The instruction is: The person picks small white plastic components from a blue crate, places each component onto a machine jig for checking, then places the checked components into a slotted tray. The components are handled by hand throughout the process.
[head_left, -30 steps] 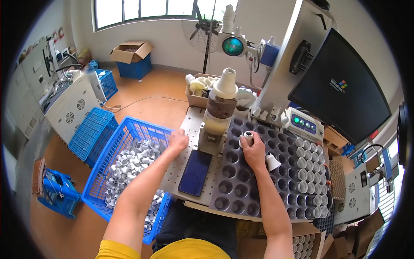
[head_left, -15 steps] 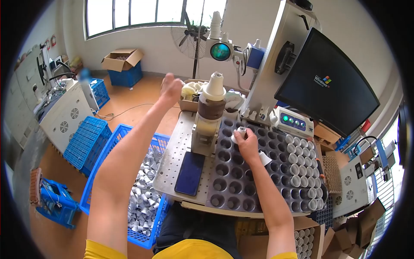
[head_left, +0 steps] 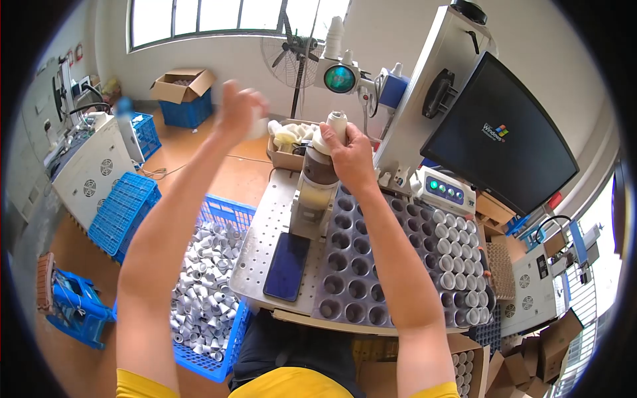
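My right hand (head_left: 352,156) is wrapped round a white cone-shaped plastic cup (head_left: 336,124) at the top of the brown-banded cylindrical holder (head_left: 320,167). The green-lit lens (head_left: 339,79) of the machine head is just above it. My left hand (head_left: 240,113) is raised to the left of the holder and smeared by motion, its fingers curled. A blurred white piece (head_left: 257,125), like another plastic cup, shows against its palm. Under my right forearm lies the dark tray (head_left: 340,260) with round pockets; white cups (head_left: 453,259) fill its right side.
A phone (head_left: 286,266) lies on the perforated metal plate (head_left: 254,255). Left of it, a blue crate (head_left: 233,341) holds many loose white cups (head_left: 202,285). A cardboard box (head_left: 286,158) sits behind the plate. A monitor (head_left: 502,136) and a control box (head_left: 446,188) stand right.
My right hand has moved from over the tray up and left to the top of the holder with its cup. My left hand has swung up and left.
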A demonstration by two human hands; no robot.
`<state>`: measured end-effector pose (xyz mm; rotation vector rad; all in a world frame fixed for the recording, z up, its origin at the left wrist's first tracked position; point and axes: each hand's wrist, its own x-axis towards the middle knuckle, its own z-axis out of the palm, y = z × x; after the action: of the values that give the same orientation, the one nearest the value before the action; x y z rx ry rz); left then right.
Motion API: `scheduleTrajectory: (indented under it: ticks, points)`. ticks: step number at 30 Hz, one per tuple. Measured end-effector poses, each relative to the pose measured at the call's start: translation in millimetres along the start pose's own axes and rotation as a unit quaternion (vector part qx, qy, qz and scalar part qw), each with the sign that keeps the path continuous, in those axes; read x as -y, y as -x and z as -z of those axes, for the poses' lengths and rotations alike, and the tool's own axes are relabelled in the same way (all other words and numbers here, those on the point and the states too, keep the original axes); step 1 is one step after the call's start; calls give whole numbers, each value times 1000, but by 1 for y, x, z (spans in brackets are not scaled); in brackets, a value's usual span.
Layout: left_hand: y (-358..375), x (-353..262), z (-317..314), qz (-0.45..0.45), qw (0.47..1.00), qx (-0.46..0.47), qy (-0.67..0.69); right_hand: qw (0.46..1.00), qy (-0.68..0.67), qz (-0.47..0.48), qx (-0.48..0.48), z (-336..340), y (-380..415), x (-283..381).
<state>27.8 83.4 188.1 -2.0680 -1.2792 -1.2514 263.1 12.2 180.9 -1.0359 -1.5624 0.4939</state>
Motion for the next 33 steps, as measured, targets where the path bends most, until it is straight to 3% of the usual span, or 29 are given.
scheduleTrajectory:
  ticks: [2,6,7,8,9,10,12,13,15,17,18,20,21,22,23,24,26,29,33]
  points:
    - [53,68,3,12,996,-32,-85,1000,-12,5,-16,-8,5,-1]
    - [232,246,-35,268,963,2,-17,998,48,10,-40,-8,8,-6]
    - [249,213,0,332,940,76,-5,996,78,15,-45,-5,9,-5]
    - [298,246,-12,356,926,75,-97,999,49,-21,0,1,15,-1]
    - [334,265,-16,386,904,118,-139,999,33,25,-24,0,22,-16]
    - [342,250,-5,423,878,179,-135,996,20,73,-48,4,30,-35]
    - [360,240,-15,444,869,199,-92,994,84,63,-8,38,59,-45]
    - [349,230,-21,443,866,219,-80,976,206,65,7,61,77,-47]
    - [339,202,-23,446,854,262,-58,898,435,-36,47,104,117,-68]
    - [355,229,-79,400,888,217,-62,840,517,-139,83,136,148,-66]
    - [358,239,-100,377,904,190,-65,834,515,-167,105,146,160,-71]
    - [328,202,-127,423,878,223,30,821,504,-224,147,159,178,-83]
    - [316,191,-145,456,852,238,96,830,505,-193,141,161,181,-89]
    - [303,169,-155,434,846,263,164,837,505,-160,136,162,184,-96]
    - [300,150,-172,416,856,225,211,844,504,-128,132,161,185,-100]
    - [288,113,-190,290,912,259,133,855,487,-132,116,162,180,-103]
    - [241,34,-157,355,875,310,109,877,453,-131,94,158,150,-106]
    - [236,2,-154,290,878,379,26,949,290,-124,4,140,113,-98]
    - [236,-16,-140,266,897,352,-18,974,204,-91,-44,107,85,-137]
